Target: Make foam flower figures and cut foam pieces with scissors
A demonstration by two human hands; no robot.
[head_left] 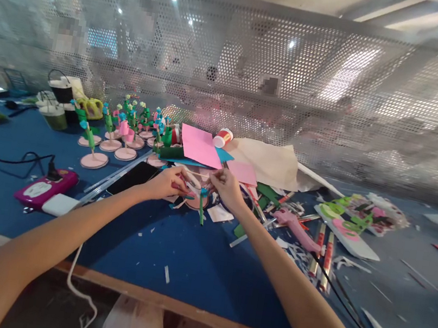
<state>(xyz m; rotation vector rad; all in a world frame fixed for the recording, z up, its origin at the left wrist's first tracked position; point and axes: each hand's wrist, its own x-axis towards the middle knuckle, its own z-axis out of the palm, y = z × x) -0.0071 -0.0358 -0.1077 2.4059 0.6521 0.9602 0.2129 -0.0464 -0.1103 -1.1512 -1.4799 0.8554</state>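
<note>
Two at work: left hand (170, 183) and right hand (224, 185), near each other over the blue table (146, 268).
Left grip: fingers closed around a pale strip (200, 174).
Right grip: thumb and fingertips pinched at the strip's other side.
Pale strip: between both hands.
Round base (197, 201): just below and between the hands, partly covered.
Green stem with blue top (201, 212): at the base, between the hands, on the near side.
Black phone (134, 178): just left of the left hand.
Paper flowers (91, 139): on round bases, beyond the left hand and farther left.
Pink sheet (201, 146): beyond both hands.
Pink glue gun (297, 231): right of the right hand, among paper scraps.
</note>
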